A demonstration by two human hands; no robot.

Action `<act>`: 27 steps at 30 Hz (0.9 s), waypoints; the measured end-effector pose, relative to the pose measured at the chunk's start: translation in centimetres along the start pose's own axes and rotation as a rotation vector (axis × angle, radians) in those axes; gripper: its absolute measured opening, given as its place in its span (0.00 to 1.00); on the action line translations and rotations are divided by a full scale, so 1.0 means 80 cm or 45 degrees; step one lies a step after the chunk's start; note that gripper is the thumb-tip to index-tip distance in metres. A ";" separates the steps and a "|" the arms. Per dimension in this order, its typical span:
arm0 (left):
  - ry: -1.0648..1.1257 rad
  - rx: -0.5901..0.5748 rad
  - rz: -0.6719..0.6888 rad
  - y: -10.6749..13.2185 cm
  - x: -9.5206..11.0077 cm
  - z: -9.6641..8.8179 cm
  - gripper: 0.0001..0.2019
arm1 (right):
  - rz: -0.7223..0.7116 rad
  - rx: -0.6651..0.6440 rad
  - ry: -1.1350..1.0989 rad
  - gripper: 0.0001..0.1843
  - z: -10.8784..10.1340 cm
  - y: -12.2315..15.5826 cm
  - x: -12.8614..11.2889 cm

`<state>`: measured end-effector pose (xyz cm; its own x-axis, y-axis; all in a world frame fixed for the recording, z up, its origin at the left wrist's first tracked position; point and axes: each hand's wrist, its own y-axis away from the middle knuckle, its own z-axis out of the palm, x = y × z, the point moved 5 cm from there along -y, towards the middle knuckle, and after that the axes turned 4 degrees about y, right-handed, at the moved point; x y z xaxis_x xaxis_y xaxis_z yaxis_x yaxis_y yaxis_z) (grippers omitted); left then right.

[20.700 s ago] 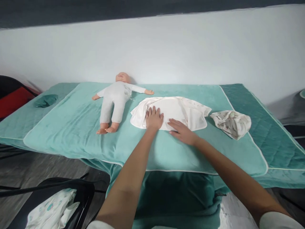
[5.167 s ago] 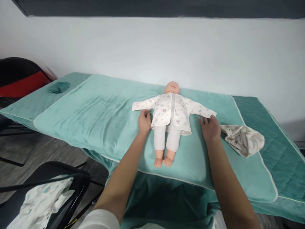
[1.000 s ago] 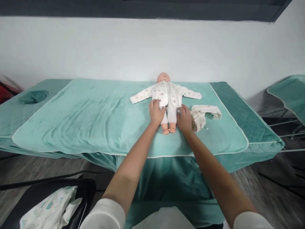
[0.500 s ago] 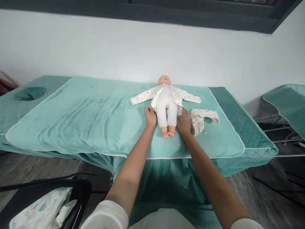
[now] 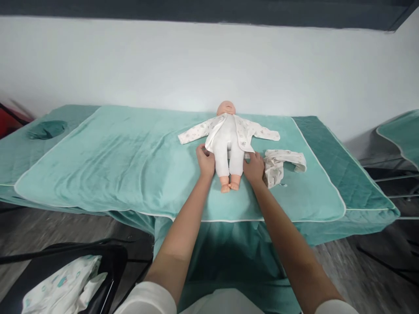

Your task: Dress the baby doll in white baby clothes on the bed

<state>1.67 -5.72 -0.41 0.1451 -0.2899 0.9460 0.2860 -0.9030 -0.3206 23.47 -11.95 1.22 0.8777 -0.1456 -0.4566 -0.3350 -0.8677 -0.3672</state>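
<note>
Head view, the only one supplied.

A doll [image 5: 229,146] lies on its back on a teal towel [image 5: 114,161] spread over a bed [image 5: 330,144], head toward the wall and feet toward the person. It wears a pale bodysuit and a printed jacket [image 5: 196,131]. The jacket is open at the front, both sleeves spread sideways and both front panels folded outward off the torso.

The left hand [image 5: 205,159] sits against the doll's hip on the viewer's left. Its fingers are curled closed on the lower edge of that side's jacket panel.

The right hand [image 5: 254,168] lies at the opposite hip, knuckles up, fingertips at the hem of the other panel. Whether it grips the fabric or merely rests on it cannot be determined.

A crumpled printed garment [image 5: 284,162] lies on the towel just beside the right hand, on its outer side.

A round face hole [image 5: 47,129] shows at the bed's far left end. A black chair [image 5: 111,266] stands at lower left with a printed cloth [image 5: 62,290] on it. Part of a second teal bed [image 5: 401,135] appears at the right edge.
</note>
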 end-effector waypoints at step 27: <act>-0.062 0.108 -0.025 0.006 0.005 -0.009 0.25 | 0.102 0.269 -0.285 0.18 -0.004 -0.038 0.029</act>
<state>1.17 -6.52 -0.14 0.1841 -0.2548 0.9493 0.3679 -0.8777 -0.3069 26.64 -9.83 1.56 0.7564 -0.0806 -0.6492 -0.4842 -0.7362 -0.4728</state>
